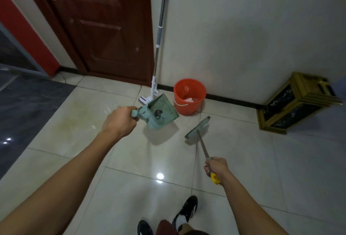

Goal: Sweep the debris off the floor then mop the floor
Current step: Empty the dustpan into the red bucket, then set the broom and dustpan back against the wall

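My left hand grips the handle of a green dustpan, held above the floor with its pan tilted toward an orange bucket. A small dark clump of debris lies inside the pan. My right hand grips a broom's handle near its yellow end. The green broom head hangs low over the tiles, right of the dustpan. A white mop leans on the wall behind the dustpan, its head on the floor.
The orange bucket holds white scraps and stands against the white wall. A brown door is at the back left. A gold-and-black box stands at the right. Glossy cream tiles cover the floor; my shoes show below.
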Demonstrator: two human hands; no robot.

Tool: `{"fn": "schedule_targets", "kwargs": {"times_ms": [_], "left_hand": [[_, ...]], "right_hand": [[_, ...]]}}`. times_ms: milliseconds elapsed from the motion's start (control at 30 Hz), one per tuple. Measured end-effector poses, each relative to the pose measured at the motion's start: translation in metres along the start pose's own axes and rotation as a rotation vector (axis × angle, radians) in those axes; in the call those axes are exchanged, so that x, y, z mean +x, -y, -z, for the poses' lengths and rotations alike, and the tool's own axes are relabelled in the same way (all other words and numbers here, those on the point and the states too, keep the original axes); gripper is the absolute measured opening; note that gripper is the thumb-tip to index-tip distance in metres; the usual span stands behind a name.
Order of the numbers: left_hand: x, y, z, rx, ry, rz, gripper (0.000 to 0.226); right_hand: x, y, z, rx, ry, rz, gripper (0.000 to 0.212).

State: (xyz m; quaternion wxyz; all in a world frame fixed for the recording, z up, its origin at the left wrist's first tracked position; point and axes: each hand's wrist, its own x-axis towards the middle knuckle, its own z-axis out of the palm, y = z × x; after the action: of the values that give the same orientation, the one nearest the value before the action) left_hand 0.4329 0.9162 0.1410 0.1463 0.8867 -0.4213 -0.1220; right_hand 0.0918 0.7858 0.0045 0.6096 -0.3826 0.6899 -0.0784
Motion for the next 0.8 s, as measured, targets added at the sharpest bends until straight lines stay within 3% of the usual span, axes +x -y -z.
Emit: {"fn": "schedule_targets", "kwargs": {"times_ms": [400, 567, 700, 800], "left_hand": [[0.087, -0.139, 0.021, 0.072, -0.139, -0.125, 0.021], [0.116, -0.185, 0.006, 0.124, -0.081, -0.180, 0.038], [0.141, -0.210, -0.010, 0.242, -0.087, -0.264, 0.043], [0.157, -0.225, -0.021, 0.354, -0.053, -0.359, 0.044]], "right_hand": [[0.046, 0.098, 0.059, 0.160, 0.030, 0.009, 0.011], [0.063, 0.126, 0.075, 0.156, 0.030, 0.033, 0.004], [0.078, 0.145, 0.082, 0.145, 0.014, 0.073, 0.013], [0.086, 0.153, 0.087, 0.158, -0.008, 0.080, 0.003]]}}
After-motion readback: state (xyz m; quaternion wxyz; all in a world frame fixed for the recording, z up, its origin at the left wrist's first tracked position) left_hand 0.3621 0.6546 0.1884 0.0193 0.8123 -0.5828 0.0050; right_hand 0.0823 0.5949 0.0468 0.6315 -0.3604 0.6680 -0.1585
